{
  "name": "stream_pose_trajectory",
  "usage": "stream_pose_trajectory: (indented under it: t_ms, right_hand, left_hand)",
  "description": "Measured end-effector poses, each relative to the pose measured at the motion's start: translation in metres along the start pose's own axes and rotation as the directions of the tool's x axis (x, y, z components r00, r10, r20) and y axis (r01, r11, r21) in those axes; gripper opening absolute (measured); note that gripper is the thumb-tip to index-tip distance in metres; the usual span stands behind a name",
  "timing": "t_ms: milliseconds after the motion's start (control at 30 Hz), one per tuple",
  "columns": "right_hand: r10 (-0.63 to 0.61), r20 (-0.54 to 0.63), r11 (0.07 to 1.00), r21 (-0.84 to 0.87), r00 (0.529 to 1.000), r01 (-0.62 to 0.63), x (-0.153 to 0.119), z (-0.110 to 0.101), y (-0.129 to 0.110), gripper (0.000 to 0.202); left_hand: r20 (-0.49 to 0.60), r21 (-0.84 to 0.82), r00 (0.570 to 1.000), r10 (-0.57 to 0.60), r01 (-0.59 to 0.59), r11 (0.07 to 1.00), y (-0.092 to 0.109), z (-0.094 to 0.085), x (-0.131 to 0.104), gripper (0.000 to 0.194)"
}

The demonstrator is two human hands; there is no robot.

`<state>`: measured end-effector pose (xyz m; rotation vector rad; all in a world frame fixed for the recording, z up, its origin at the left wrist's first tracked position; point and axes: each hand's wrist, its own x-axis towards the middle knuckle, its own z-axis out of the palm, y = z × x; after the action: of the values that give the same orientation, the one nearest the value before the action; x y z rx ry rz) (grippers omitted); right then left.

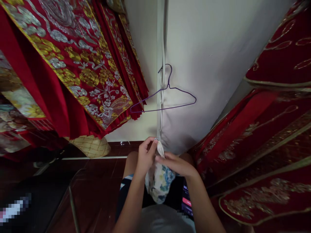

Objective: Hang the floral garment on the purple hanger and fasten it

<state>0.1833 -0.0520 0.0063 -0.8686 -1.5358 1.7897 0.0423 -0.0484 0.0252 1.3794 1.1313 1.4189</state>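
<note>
A soft white cloth with a blue floral print (160, 186) dangles from both hands, its long axis running from the fingertips down and back toward the person. The left hand (146, 155), nearer its top end, pinches that end between thumb and curled fingers; the right hand (176, 163), nearly closed, grips the gathered strip just below. A purple wire hanger (168, 85) hangs ahead, apart from both hands, its long bar crosswise.

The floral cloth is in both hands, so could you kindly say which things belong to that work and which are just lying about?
Job in hand:
floral cloth
left hand and right hand, gripping it

Apparently lying or hanging about:
purple hanger
phone, screen lit
red embroidered fabrics
</note>
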Motion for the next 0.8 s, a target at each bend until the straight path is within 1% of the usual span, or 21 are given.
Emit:
stream_pose_trajectory:
  t_ms: [33,100,133,167,200,233,267,300,333,367,400,433,467,500,533,567,633,667,733,767,800]
  right_hand:
    - [0.032,0.073,0.998,-0.056,0.997,-0.028,0.001,0.001,-0.001,0.037]
    - [0.119,0.146,0.988,-0.111,0.982,-0.103,0.003,0.0,-0.005,0.031]
    - [0.145,0.139,0.986,-0.096,0.98,-0.133,0.003,-0.002,-0.009,0.031]
    - [0.158,0.114,0.987,-0.061,0.981,-0.151,0.003,-0.005,-0.016,0.031]
    - [0.157,0.068,0.988,-0.017,0.985,-0.156,0.002,-0.01,-0.024,0.032]
    - [0.148,0.002,0.989,0.026,0.989,-0.148,0.002,-0.017,-0.033,0.034]
    - [0.127,-0.083,0.991,0.057,0.988,-0.122,0.001,-0.025,-0.043,0.036]
    - [0.095,-0.185,0.994,0.064,0.978,-0.084,0.001,-0.036,-0.053,0.035]
    - [0.04,-0.29,0.999,0.039,0.956,-0.03,0.002,-0.048,-0.063,0.033]
    - [-0.051,-0.389,0.999,-0.03,0.92,0.043,0.004,-0.06,-0.071,0.028]
    - [-0.167,-0.471,0.983,-0.148,0.866,0.11,0.007,-0.073,-0.078,0.021]
    - [-0.286,-0.51,0.944,-0.298,0.811,0.146,0.012,-0.086,-0.082,0.015]
    - [-0.403,-0.522,0.881,-0.443,0.751,0.166,0.019,-0.097,-0.085,0.011]
    - [-0.501,-0.503,0.812,-0.554,0.704,0.182,0.027,-0.107,-0.086,0.012]
    - [-0.574,-0.47,0.749,-0.632,0.671,0.198,0.037,-0.115,-0.087,0.016]
    - [-0.623,-0.437,0.703,-0.676,0.649,0.221,0.048,-0.122,-0.086,0.024]
    - [-0.657,-0.398,0.676,-0.687,0.64,0.267,0.072,-0.13,-0.084,0.039]
    - [-0.646,-0.402,0.688,-0.675,0.649,0.266,0.084,-0.133,-0.083,0.04]
    - [-0.592,-0.444,0.734,-0.641,0.673,0.223,0.106,-0.137,-0.08,0.029]
    - [-0.559,-0.469,0.756,-0.626,0.684,0.189,0.114,-0.139,-0.078,0.021]
    - [-0.53,-0.492,0.773,-0.615,0.691,0.155,0.119,-0.14,-0.076,0.015]
  left_hand:
    - [0.008,0.005,1.0,-0.022,0.022,1.0,-0.002,-0.004,0.0,0.03]
    - [0.028,0.041,0.998,-0.061,0.06,0.997,-0.007,-0.013,-0.004,0.028]
    - [0.06,0.061,0.995,-0.081,0.077,0.995,-0.01,-0.018,-0.008,0.029]
    - [0.12,0.079,0.988,-0.1,0.091,0.993,-0.014,-0.023,-0.012,0.031]
    - [0.211,0.094,0.97,-0.119,0.101,0.99,-0.019,-0.028,-0.016,0.034]
    - [0.33,0.111,0.934,-0.138,0.107,0.988,-0.025,-0.034,-0.02,0.038]
    - [0.457,0.137,0.875,-0.162,0.111,0.984,-0.031,-0.04,-0.023,0.042]
    - [0.568,0.179,0.801,-0.19,0.105,0.978,-0.037,-0.046,-0.025,0.044]
    - [0.638,0.238,0.738,-0.219,0.082,0.968,-0.043,-0.053,-0.025,0.044]
    - [0.663,0.305,0.708,-0.245,0.043,0.951,-0.048,-0.06,-0.024,0.043]
    - [0.651,0.374,0.713,-0.261,-0.002,0.927,-0.051,-0.068,-0.021,0.041]
    - [0.609,0.442,0.75,-0.259,-0.05,0.895,-0.051,-0.075,-0.016,0.04]
    - [0.553,0.505,0.799,-0.237,-0.095,0.858,-0.049,-0.083,-0.01,0.039]
    - [0.502,0.56,0.841,-0.2,-0.14,0.817,-0.044,-0.091,-0.004,0.039]
    - [0.465,0.61,0.87,-0.162,-0.182,0.771,-0.036,-0.097,0.004,0.039]
    - [0.442,0.658,0.888,-0.126,-0.225,0.719,-0.027,-0.103,0.011,0.038]
    - [0.416,0.763,0.908,-0.052,-0.317,0.564,-0.005,-0.112,0.025,0.035]
    - [0.411,0.812,0.912,-0.014,-0.359,0.461,0.006,-0.116,0.031,0.033]
    - [0.409,0.879,0.911,0.054,-0.409,0.245,0.023,-0.12,0.041,0.03]
    - [0.411,0.894,0.909,0.076,-0.418,0.163,0.03,-0.122,0.045,0.03]
    - [0.408,0.902,0.908,0.091,-0.417,0.11,0.034,-0.124,0.048,0.031]
